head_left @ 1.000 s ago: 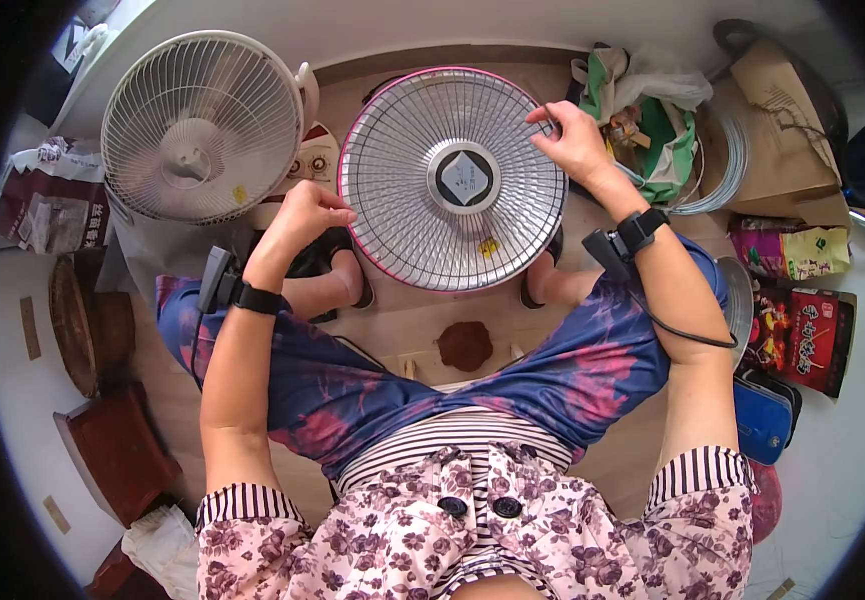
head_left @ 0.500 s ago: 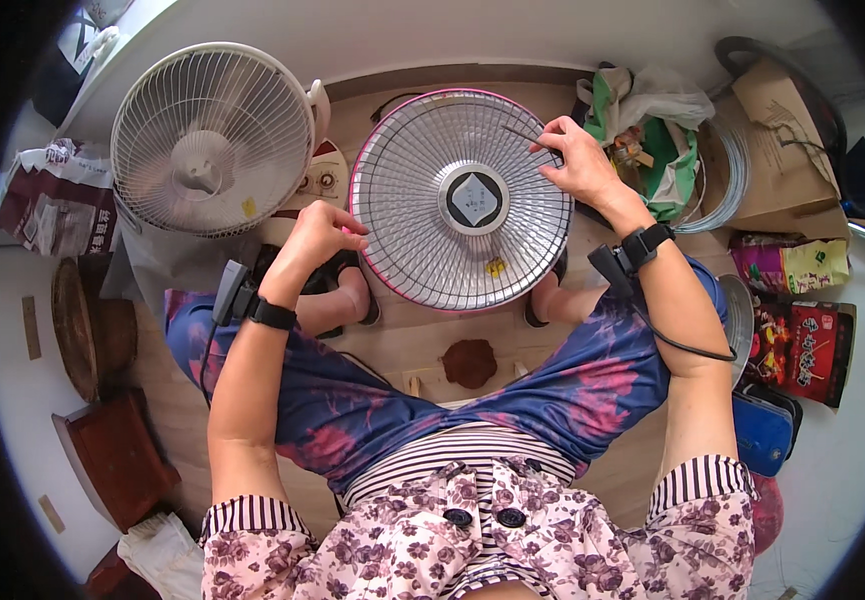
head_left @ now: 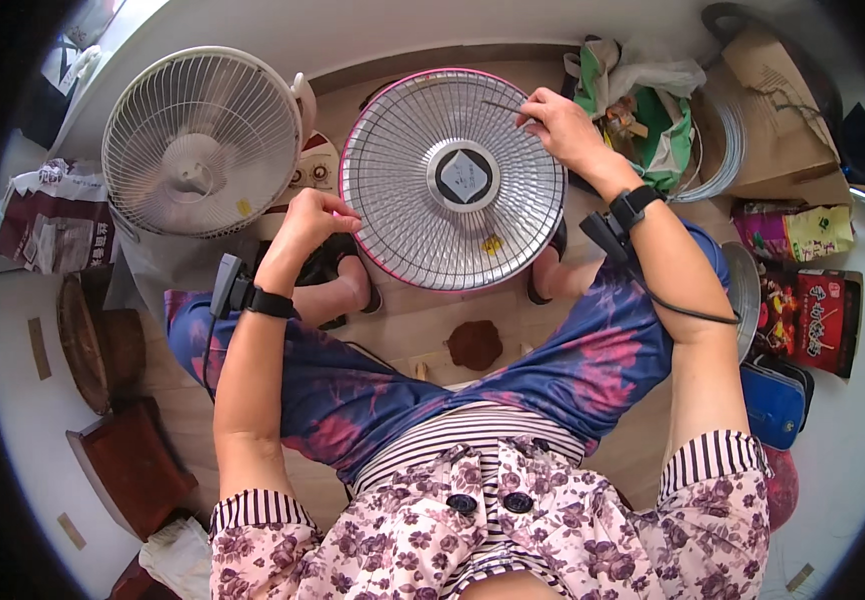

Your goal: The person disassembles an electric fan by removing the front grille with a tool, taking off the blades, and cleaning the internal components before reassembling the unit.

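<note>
Between my knees stands a round dish heater (head_left: 403,235) with a silver reflector, a wire grille and a pink rim. A diamond-shaped label sits on its centre cap, and a small yellow sticker lies low on the grille. At the left edge of the dish, my left hand (head_left: 310,225) pinches the pink rim between thumb and fingers. My right hand (head_left: 565,128) is over the upper right part of the grille. Its fingers are closed on a thin dark rod (head_left: 501,106), which points left across the wires; its exact kind is too small to tell.
A white fan (head_left: 203,130) stands close on the left. To the right lie a green and white bag (head_left: 668,150), a coil of wire (head_left: 733,150) and a cardboard box (head_left: 783,110). A brown mat-like piece (head_left: 475,345) is on the floor below the heater.
The view has shifted slightly, so the heater appears a little higher and further left. My right hand and the rod have moved slightly up the grille. My left hand stays at the rim.
</note>
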`<state>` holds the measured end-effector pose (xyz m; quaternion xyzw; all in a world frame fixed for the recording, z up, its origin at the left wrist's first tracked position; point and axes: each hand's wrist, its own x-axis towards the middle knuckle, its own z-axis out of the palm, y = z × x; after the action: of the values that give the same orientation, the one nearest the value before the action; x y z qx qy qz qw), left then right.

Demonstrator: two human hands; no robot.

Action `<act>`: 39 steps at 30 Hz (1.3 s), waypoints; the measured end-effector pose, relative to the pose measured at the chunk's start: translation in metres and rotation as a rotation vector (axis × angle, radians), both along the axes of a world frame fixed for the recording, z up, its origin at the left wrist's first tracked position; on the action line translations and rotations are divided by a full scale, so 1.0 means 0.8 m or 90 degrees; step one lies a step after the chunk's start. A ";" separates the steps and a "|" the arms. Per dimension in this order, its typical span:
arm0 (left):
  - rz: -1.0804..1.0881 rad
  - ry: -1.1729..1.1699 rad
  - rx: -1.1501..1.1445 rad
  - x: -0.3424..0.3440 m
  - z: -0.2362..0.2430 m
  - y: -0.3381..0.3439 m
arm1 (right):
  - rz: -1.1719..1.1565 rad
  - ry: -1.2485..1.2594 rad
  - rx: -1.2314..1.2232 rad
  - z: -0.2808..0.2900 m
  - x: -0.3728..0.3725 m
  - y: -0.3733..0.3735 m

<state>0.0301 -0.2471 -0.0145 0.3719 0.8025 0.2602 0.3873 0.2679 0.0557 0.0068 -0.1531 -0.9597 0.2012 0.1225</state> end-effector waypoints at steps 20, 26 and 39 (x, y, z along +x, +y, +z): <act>0.113 -0.097 -0.023 0.009 0.032 0.005 | 0.039 0.006 0.098 0.005 -0.002 0.007; 0.196 -0.121 0.121 0.003 0.057 0.015 | 0.059 0.086 0.100 0.029 0.011 0.003; 0.187 0.114 0.172 -0.026 0.043 0.072 | 0.025 0.033 -0.002 0.015 0.060 -0.051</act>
<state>0.0090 -0.1892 0.0200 0.3208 0.8372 0.3848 0.2193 0.3161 0.0151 0.0184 -0.1294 -0.9587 0.2091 0.1433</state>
